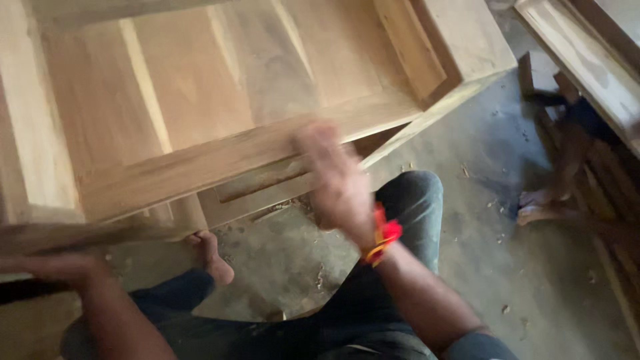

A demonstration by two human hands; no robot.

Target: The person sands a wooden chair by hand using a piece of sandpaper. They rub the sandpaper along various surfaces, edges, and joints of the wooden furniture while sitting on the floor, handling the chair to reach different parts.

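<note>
A: The right hand (337,180), red band at the wrist, is blurred at centre frame, flat against the front rail (220,157) of the wooden cabinet frame (200,87). Its fingers look loosely together on the wood; the blur hides whether anything is clamped between them. The left hand (60,267), lower left of the frame, lies fingers down under a smeared wooden strip (80,233), and I cannot tell whether it grips it.

B: What could go wrong?

A: I judge the bare foot (213,257) the weak point. It sits on the floor just below the frame's lower edge, between the dark-trousered knees (413,200). If the frame slips off its rest, that edge drops toward the toes. The rubbing hand also runs along a raw rail, so a splinter or a slip off the rail's end is likely.

B: And room to move?

A: Tight near the body, with the knees hemming the hand in. Open concrete floor (493,220) spreads at centre right. Farther, at the right edge, another person's bare feet (537,207) rest beside stacked timber (587,67), so a swing of the frame's far corner (507,63) could reach them.
</note>
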